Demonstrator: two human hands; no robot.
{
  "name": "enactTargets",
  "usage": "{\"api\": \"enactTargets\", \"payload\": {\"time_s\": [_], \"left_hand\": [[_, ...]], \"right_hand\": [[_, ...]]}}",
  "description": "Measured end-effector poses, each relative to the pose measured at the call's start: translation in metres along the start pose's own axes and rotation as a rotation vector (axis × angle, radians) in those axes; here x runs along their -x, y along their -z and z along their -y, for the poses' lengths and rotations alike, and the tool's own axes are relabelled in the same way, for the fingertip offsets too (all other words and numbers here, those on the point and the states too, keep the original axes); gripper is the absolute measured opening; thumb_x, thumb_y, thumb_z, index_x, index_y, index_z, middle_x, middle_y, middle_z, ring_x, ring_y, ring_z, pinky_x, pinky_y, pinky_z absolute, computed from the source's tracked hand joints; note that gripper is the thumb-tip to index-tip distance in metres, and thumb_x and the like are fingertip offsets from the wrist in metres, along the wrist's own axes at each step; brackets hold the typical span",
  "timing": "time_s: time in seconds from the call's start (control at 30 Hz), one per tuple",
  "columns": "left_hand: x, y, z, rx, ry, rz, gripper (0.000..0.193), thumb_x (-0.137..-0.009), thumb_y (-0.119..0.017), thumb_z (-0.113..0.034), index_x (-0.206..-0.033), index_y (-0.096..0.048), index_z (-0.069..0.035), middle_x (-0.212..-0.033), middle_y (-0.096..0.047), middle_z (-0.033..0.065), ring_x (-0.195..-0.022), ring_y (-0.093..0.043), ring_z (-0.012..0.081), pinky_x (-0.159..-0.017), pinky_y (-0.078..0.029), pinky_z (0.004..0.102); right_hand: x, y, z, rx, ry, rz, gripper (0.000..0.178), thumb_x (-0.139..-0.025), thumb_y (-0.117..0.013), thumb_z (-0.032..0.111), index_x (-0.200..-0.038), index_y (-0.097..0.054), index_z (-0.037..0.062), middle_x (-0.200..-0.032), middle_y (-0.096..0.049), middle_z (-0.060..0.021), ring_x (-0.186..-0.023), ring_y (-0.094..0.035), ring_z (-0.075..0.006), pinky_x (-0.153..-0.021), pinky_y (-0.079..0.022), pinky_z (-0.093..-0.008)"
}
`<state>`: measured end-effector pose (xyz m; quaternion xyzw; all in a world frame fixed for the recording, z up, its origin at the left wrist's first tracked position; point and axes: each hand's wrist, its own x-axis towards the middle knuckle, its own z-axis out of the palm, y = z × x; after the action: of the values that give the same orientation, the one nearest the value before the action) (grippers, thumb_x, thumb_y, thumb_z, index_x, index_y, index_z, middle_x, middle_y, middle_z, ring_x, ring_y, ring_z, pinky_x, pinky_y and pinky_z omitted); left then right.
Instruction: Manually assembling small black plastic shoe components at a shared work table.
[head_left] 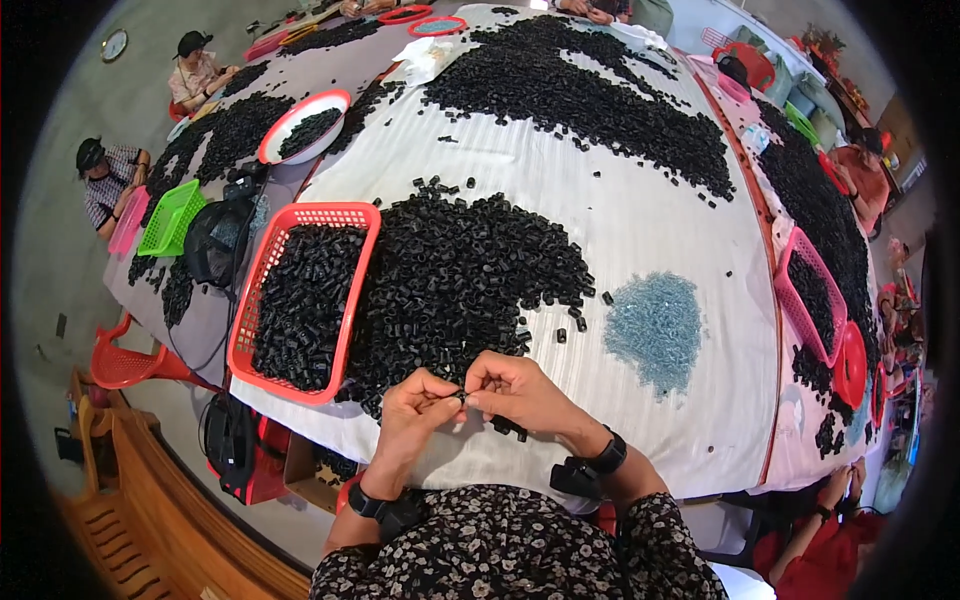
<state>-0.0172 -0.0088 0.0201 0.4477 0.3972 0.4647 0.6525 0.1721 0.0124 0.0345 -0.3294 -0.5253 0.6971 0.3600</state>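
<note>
My left hand (419,402) and my right hand (513,392) meet at the near edge of a large heap of small black cylindrical caps (460,270). Between the fingertips of both sits one small black piece, mostly covered, which looks like a cap from the heap. Both hands are closed in a pinch. To the left of the heap stands a red plastic basket (366,290) filled with more black caps. On the right lies a pile of small clear, bluish pieces (655,332), too small to name exactly.
A white cloth (690,420) covers the table. Farther back spreads another black heap (560,80). A red-rimmed white basin (337,128), a green basket (172,220) and a pink basket (808,290) stand around. Several people work along the sides; a wooden chair (150,490) is at lower left.
</note>
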Motion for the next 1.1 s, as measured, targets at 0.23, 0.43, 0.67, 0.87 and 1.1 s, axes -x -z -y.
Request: {"api": "enactTargets", "payload": {"time_s": [0.23,0.43,0.67,0.87,1.1], "left_hand": [[0.000,0.008,0.004,0.032,0.013,0.092,0.010,-0.082,-0.061,0.006,-0.090,-0.057,0.002,-0.086,-0.065,0.0115,-0.070,-0.065,0.0141,-0.065,-0.054,0.0240],[0.002,0.013,0.003,0.249,0.116,0.114,0.005,-0.083,-0.059,0.004,-0.087,-0.057,0.001,-0.080,-0.065,0.0133,-0.067,-0.064,0.0164,-0.062,-0.054,0.0273],[0.005,0.017,0.000,0.319,0.255,0.168,0.004,-0.082,-0.059,0.002,-0.086,-0.057,0.002,-0.078,-0.065,0.0141,-0.065,-0.063,0.0167,-0.060,-0.052,0.0266],[0.009,0.016,0.006,0.205,0.159,0.147,0.004,-0.082,-0.060,0.004,-0.085,-0.057,0.003,-0.079,-0.065,0.0137,-0.067,-0.064,0.0160,-0.062,-0.053,0.0267],[0.009,0.013,-0.006,0.083,0.103,0.370,0.007,-0.080,-0.064,0.002,-0.085,-0.059,0.002,-0.084,-0.065,0.0118,-0.071,-0.065,0.0162,-0.065,-0.055,0.0278]], "right_hand": [[-0.003,0.005,-0.008,-0.135,-0.066,0.068,0.009,-0.083,-0.063,0.006,-0.082,-0.054,0.0046,-0.072,-0.054,0.0016,-0.062,-0.051,-0.0044,-0.055,-0.044,-0.0191],[-0.001,-0.002,-0.006,-0.031,0.040,0.077,0.008,-0.083,-0.063,0.008,-0.080,-0.057,0.0040,-0.072,-0.054,0.0023,-0.061,-0.050,-0.0049,-0.055,-0.041,-0.0200],[-0.002,0.000,-0.004,0.282,0.258,0.115,0.008,-0.082,-0.063,0.008,-0.080,-0.056,0.0040,-0.075,-0.051,0.0015,-0.067,-0.048,-0.0059,-0.059,-0.040,-0.0222],[-0.004,0.001,-0.010,0.064,0.049,0.168,0.012,-0.080,-0.066,0.008,-0.078,-0.055,0.0053,-0.071,-0.049,0.0047,-0.064,-0.045,-0.0037,-0.056,-0.037,-0.0210],[-0.005,0.016,-0.026,0.073,-0.152,0.373,0.028,-0.073,-0.078,0.020,-0.071,-0.053,0.0076,-0.065,-0.049,0.0071,-0.059,-0.040,-0.0014,-0.050,-0.034,-0.0210]]}}
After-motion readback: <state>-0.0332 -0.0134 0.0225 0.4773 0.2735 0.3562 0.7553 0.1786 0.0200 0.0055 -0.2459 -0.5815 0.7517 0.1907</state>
